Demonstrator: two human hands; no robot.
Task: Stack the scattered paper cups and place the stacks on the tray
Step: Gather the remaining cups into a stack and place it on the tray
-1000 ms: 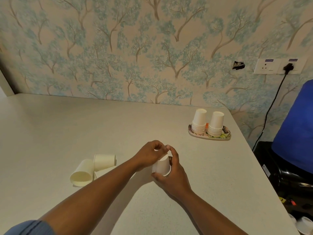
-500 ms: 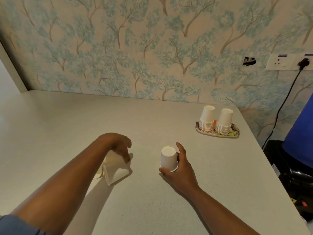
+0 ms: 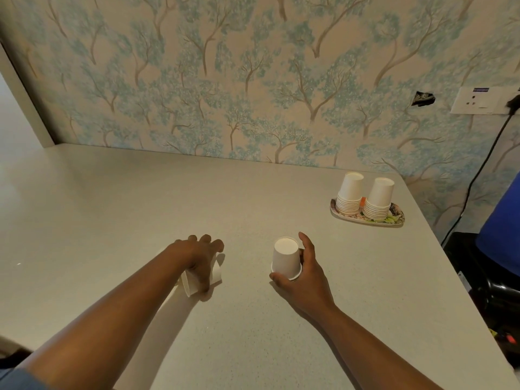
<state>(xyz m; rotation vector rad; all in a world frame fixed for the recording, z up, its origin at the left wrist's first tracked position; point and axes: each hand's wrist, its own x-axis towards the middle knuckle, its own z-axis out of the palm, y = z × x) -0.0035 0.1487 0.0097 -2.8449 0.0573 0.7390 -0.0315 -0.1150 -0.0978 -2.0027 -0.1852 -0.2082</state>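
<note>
An upside-down white paper cup [image 3: 285, 258] stands on the table in front of me, nested over at least one other cup whose rim shows at its base. My right hand [image 3: 305, 273] grips it from the right side. My left hand [image 3: 198, 258] curls over white cups lying on their sides [image 3: 189, 285]; most of them is hidden under the hand. At the far right a patterned tray [image 3: 398, 219] carries two upside-down stacks of several cups each, a left stack [image 3: 349, 194] and a right stack [image 3: 379, 199].
The pale table [image 3: 140, 206] meets a tree-patterned wall at the back and ends in a right-hand edge near the tray. Beyond that edge are a blue object [image 3: 502, 229], dark items and a black cable running up to a wall socket [image 3: 478, 101].
My left hand left the cup held by my right hand, moved left and closed over the cups lying on the table. My right hand kept its hold on the upside-down cup.
</note>
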